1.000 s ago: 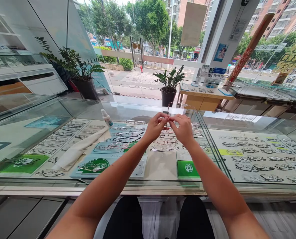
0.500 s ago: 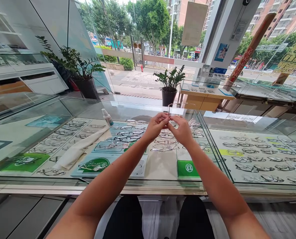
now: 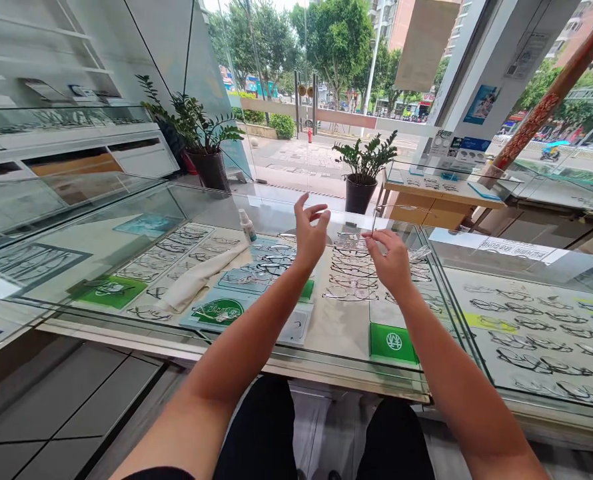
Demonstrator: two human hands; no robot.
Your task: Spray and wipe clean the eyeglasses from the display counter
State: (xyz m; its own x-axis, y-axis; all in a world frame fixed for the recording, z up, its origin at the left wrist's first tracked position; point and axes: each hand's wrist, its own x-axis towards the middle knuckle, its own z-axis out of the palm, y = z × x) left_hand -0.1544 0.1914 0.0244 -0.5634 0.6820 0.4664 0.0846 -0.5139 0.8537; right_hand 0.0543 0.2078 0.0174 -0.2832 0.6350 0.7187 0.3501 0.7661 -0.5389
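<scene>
My right hand point(image 3: 390, 261) pinches a thin-rimmed pair of eyeglasses point(image 3: 374, 222) above the glass counter; a fine temple reaches to the right, and the rest of the frame is hard to make out. To the left and apart from it, my left hand point(image 3: 311, 233) is raised with its fingers spread, and nothing is in it. Below the hands, rows of eyeglasses point(image 3: 352, 270) show at the counter. A white spray bottle point(image 3: 247, 225) stands left of my left hand, with a pale cloth point(image 3: 196, 280) lying nearer to me.
The glass counter point(image 3: 339, 363) runs across in front of me. A green box point(image 3: 394, 342) is by my right forearm, and a green and white card point(image 3: 221, 311) lies left of centre. More eyeglasses point(image 3: 536, 327) fill the right section. Potted plants point(image 3: 361, 190) stand beyond.
My hands were together on the eyeglasses. Now the left hand has let go and opened, while the right has moved right with the eyeglasses. The view has turned slightly left.
</scene>
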